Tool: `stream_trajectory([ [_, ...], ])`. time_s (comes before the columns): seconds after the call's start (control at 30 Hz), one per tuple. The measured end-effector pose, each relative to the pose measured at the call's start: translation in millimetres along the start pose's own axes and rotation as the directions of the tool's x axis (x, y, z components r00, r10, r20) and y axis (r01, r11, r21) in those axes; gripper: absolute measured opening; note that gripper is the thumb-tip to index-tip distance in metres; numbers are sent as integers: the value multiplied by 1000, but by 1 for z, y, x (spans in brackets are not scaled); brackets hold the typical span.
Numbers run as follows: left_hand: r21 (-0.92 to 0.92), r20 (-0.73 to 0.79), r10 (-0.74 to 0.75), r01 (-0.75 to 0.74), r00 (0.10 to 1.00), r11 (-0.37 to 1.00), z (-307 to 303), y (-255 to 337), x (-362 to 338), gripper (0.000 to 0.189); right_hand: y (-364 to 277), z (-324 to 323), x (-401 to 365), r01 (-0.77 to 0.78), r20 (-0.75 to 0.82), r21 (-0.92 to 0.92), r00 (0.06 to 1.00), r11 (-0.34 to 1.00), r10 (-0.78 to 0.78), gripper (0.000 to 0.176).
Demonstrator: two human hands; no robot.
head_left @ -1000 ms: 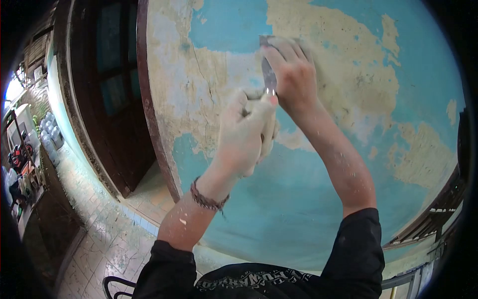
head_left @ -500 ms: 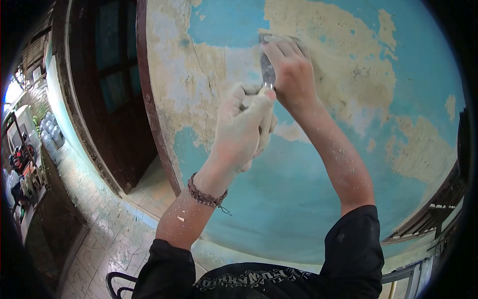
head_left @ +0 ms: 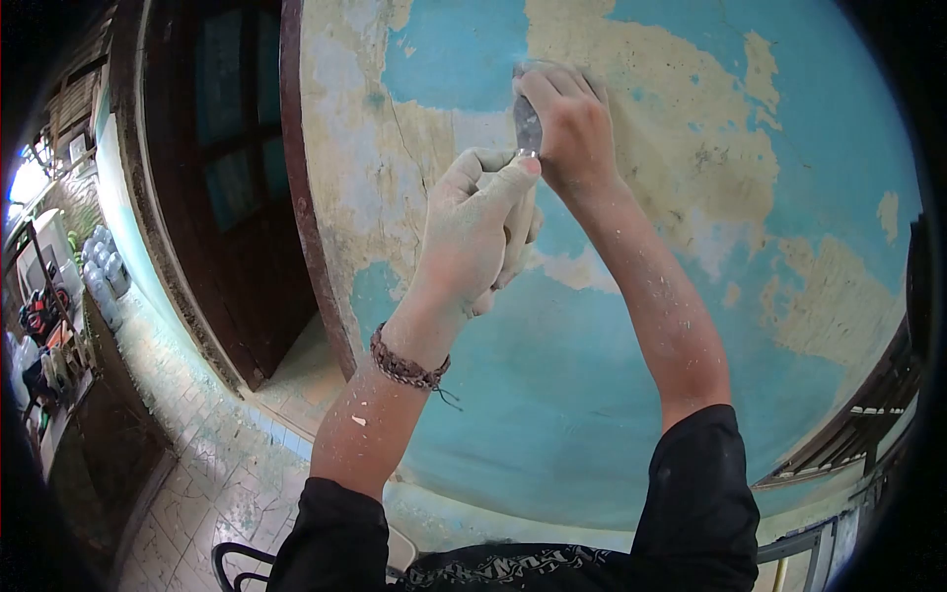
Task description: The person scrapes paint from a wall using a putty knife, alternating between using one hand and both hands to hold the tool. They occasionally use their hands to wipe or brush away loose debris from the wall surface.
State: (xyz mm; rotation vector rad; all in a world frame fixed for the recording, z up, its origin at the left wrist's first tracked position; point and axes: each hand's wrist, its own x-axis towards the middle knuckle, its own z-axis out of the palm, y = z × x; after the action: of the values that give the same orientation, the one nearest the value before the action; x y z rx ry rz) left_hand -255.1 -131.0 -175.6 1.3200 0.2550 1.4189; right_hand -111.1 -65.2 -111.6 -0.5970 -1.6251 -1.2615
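My left hand (head_left: 473, 222), coated in pale dust, is wrapped round the handle of a scraper (head_left: 528, 128). The scraper's grey metal blade points up the wall (head_left: 533, 395). Over the blade lies my right hand (head_left: 572, 123), its fingers bent across the upper end and pressing it toward the wall; most of the blade and its edge are hidden beneath them. Around the blade, blue paint (head_left: 459, 59) meets a bare, cream-coloured patch (head_left: 681, 128) with ragged borders. Paint flakes and dust cling to both forearms.
To the left stands a dark wooden door (head_left: 222, 197) within a brown frame (head_left: 308, 197). Tiled floor (head_left: 212, 464) strewn with debris runs past a cluttered bench (head_left: 59, 385) and several plastic bottles (head_left: 104, 261). A black curved metal bar (head_left: 232, 557) is low on the left.
Both hands and the scraper stay together, with the blade shifted slightly against the wall. The camera view has tilted a little, moving the wall and door slightly within it.
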Motion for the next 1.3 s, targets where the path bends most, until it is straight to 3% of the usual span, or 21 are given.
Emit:
stream_trajectory([
  [0.07,-29,2,9,-9,1000,1000,2,-2,-5,27,-4,-3,-3,-53,69,30,996,998,51,20],
  [0.17,36,-34,6,-5,999,999,4,-14,-12,27,-5,-5,-17,18,-47,-21,999,1000,-19,17],
  [0.27,46,5,7,-7,1000,999,3,-9,-4,27,0,-2,-11,-16,2,-16,1000,1000,16,16],
  [0.33,-54,-10,47,-48,999,997,6,-5,2,27,3,-2,0,-52,30,41,998,998,51,17],
  [0.43,-8,-28,17,-17,999,1000,8,-14,-12,28,-6,-10,-18,-79,53,16,996,997,78,18],
  [0.57,36,-37,20,-19,999,999,12,-6,-1,27,7,-1,-5,7,-50,-9,999,1000,-8,18],
  [0.63,-68,-44,33,-36,998,997,15,5,8,27,10,1,11,-43,-8,66,999,997,44,18],
  [0.73,-46,-18,39,-39,999,998,12,-4,-6,26,1,-5,-7,-75,23,34,997,997,74,19],
  [0.87,8,-40,12,-11,999,1000,2,-9,-5,24,-1,3,-11,17,-59,-24,998,1000,-18,19],
  [0.93,-48,-38,5,-6,999,999,5,9,6,23,5,8,9,-45,-5,44,999,998,46,20],
  [1.03,8,-89,-13,14,996,1000,10,8,-3,23,-1,-1,3,-69,43,42,997,997,67,18],
  [1.17,30,-39,31,-30,999,999,-6,-9,-11,22,-9,5,-17,12,-50,-18,999,1000,-13,17],
  [1.3,47,-82,43,-40,996,998,-1,14,8,22,-2,12,15,-62,30,-19,998,998,62,15],
])
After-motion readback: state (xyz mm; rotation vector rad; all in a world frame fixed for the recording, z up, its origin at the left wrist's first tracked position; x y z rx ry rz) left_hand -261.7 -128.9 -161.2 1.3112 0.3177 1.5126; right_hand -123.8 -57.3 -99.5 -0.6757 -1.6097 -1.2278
